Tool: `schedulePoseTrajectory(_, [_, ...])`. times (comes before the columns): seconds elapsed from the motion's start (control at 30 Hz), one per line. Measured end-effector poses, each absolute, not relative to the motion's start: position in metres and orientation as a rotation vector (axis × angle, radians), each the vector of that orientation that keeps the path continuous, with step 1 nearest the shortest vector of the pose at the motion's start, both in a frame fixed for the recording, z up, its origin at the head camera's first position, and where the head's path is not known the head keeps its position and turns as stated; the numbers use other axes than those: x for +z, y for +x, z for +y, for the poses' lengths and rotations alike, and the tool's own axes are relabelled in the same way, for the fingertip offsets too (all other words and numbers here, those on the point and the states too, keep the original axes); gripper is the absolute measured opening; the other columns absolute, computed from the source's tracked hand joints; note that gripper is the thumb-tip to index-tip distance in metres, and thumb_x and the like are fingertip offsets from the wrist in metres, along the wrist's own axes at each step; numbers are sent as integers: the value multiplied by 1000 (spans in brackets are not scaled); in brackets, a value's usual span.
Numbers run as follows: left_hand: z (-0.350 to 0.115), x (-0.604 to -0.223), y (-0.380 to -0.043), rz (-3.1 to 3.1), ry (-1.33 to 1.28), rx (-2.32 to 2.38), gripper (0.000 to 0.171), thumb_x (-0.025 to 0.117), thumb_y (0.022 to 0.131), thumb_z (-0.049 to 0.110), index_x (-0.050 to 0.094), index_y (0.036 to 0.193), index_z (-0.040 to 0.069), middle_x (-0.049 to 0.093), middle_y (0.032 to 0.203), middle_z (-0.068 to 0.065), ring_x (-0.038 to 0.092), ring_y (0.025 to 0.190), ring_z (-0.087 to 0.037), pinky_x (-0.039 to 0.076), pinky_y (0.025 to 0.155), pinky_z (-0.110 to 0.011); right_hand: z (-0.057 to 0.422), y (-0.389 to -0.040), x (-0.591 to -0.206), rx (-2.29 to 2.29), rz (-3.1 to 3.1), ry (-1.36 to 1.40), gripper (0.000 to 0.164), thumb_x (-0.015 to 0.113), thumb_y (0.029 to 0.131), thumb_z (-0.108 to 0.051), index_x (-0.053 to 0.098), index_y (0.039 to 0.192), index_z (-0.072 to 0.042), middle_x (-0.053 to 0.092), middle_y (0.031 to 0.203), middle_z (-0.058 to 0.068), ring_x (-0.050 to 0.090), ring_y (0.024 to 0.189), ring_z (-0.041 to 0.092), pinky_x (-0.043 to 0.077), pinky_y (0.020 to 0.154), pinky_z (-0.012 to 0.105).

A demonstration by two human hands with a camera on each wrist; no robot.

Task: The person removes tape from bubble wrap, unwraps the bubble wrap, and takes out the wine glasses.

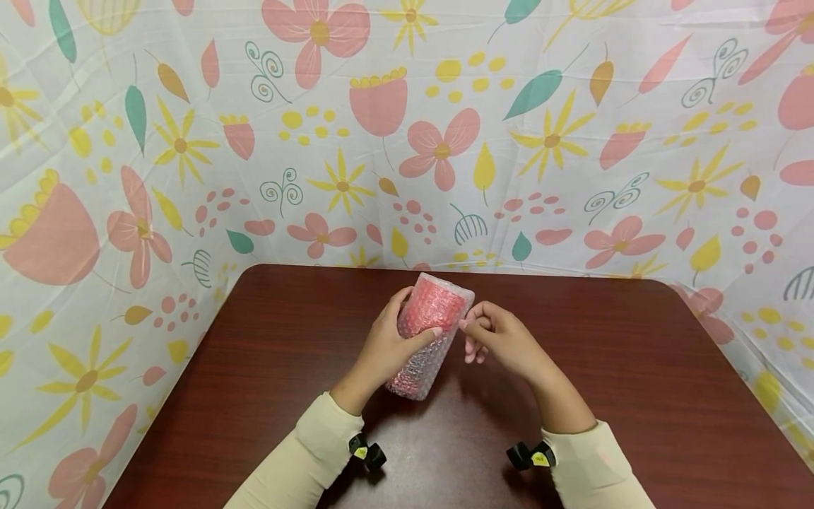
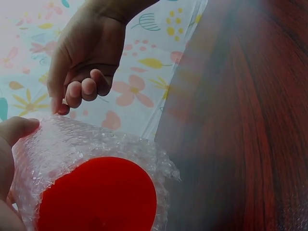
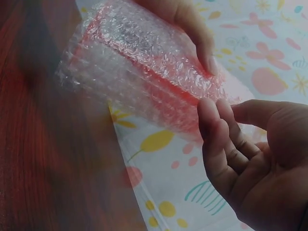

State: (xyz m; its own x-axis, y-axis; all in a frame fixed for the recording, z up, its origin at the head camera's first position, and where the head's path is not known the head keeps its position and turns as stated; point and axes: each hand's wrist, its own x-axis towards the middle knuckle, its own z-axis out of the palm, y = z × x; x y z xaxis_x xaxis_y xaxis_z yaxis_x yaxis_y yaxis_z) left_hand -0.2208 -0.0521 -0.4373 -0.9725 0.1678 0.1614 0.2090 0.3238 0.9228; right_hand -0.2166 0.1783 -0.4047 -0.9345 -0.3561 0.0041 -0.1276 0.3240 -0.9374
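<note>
A red cylindrical object (image 2: 101, 197), silvery grey around its middle, is wrapped in clear bubble wrap (image 1: 439, 304). It leans at a slant above the table, and its flat red end shows in the left wrist view. My left hand (image 1: 384, 343) grips the bundle from its left side, thumb across the front. At the bundle's upper right, my right hand (image 1: 509, 343) pinches the edge of the wrap between thumb and fingertips. In the right wrist view, the other fingers (image 3: 221, 163) are curled beside it. What the wrapped object is cannot be told.
The bundle is over a dark reddish-brown wooden table (image 1: 286, 318). Behind and at both sides hangs a white cloth (image 1: 394, 212) printed with flowers and leaves. A small black device (image 1: 367, 452) is strapped to each sleeve cuff.
</note>
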Motion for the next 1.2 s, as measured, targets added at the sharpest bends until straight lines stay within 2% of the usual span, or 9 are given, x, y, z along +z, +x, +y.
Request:
schedulePoseTrajectory(0.17, [-52,-437,-220,-2545,-356,-1731,87,81,82,48,36,153,26,54,138,-1,59,116,-20,52,97,-45,177,-217,-406,-1680,2333,-472,22,52,105,-15,48,111,7,66,80,21,72,71,31,60,63,41])
schedulePoseTrajectory(0.3, [-52,-438,-221,-2572,-354,-1705,88,82,81,49,36,153,27,54,139,-2,58,118,-21,51,99,-46,177,-217,-406,-1695,2292,-523,21,47,105,-9,47,113,10,68,89,30,74,80,39,61,67,40])
schedulePoseTrajectory(0.4, [-52,-438,-221,-2602,-372,-1689,90,81,81,51,34,155,27,49,146,-4,56,124,-24,49,102,-49,178,-217,-406,-1692,2276,-549,21,44,106,-9,48,112,10,70,93,30,73,85,43,62,70,42])
schedulePoseTrajectory(0.57, [-52,-438,-220,-2634,-451,-1705,91,77,85,48,27,158,30,40,154,-7,51,130,-27,47,105,-51,179,-216,-406,-1687,2247,-555,22,40,107,-8,48,114,12,70,96,30,73,87,39,62,73,45])
schedulePoseTrajectory(0.7, [-53,-437,-220,-2609,-480,-1723,87,76,87,41,27,158,28,43,154,-5,53,130,-26,48,104,-51,180,-215,-405,-1696,2232,-543,22,38,107,-7,46,116,13,68,98,33,72,88,41,62,74,43])
schedulePoseTrajectory(0.83, [-53,-436,-219,-2584,-434,-1723,86,80,85,39,32,155,29,50,149,-6,57,123,-26,51,99,-50,180,-214,-406,-1685,2245,-558,21,38,107,-5,44,117,12,68,97,31,72,89,42,61,74,41])
schedulePoseTrajectory(1.07, [-54,-435,-221,-2578,-394,-1718,85,81,84,43,34,154,31,50,148,-5,58,121,-25,52,96,-48,182,-215,-408,-1692,2236,-563,23,43,108,-9,41,118,11,71,104,31,75,88,24,62,77,40])
schedulePoseTrajectory(1.2, [-54,-435,-221,-2559,-380,-1723,86,81,83,43,35,154,32,50,148,-3,58,121,-24,52,96,-48,182,-218,-408,-1714,2215,-544,27,45,108,-12,40,120,11,71,109,32,76,90,20,62,79,39])
